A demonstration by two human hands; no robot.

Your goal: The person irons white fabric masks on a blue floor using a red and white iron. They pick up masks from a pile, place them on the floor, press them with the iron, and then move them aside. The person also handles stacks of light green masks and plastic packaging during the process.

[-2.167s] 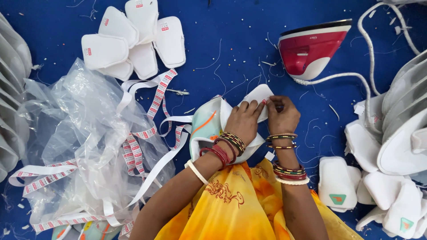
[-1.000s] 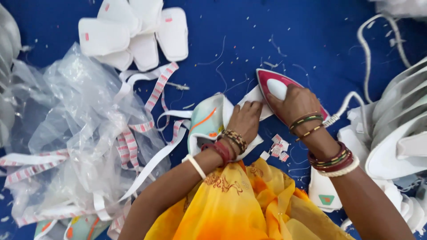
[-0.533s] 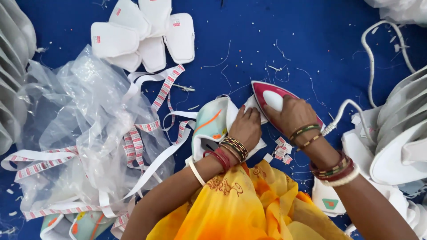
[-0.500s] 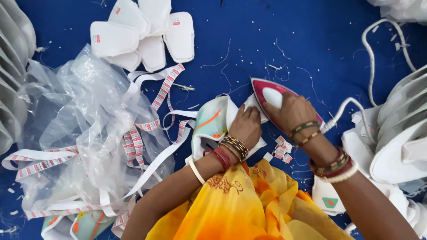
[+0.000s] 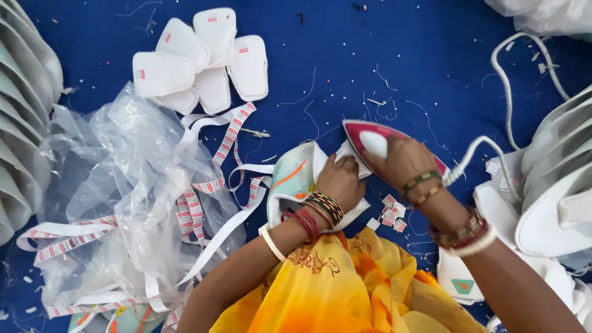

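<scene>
My right hand [image 5: 404,161] grips the handle of a red and white clothes iron [image 5: 370,139], which lies flat on the blue cloth with its tip pressed against a white fabric piece [image 5: 296,185]. That piece is curved, with pale green and orange print. My left hand [image 5: 339,182] rests on top of it, fingers bent, pinning it down right beside the iron's tip. Both wrists carry several bangles. A few small cut labels [image 5: 390,217] lie just below the iron.
A fan of white padded pieces [image 5: 200,61] lies at the top. Crumpled clear plastic [image 5: 117,197] with long label ribbon [image 5: 222,148] fills the left. Stacks of white pieces sit at the left edge [image 5: 21,123] and at the right [image 5: 555,191]. The iron's cord [image 5: 505,92] loops right.
My right hand left the fabric piece, took the iron from the upper right and brought it down onto the piece's edge. My left hand stayed holding the piece.
</scene>
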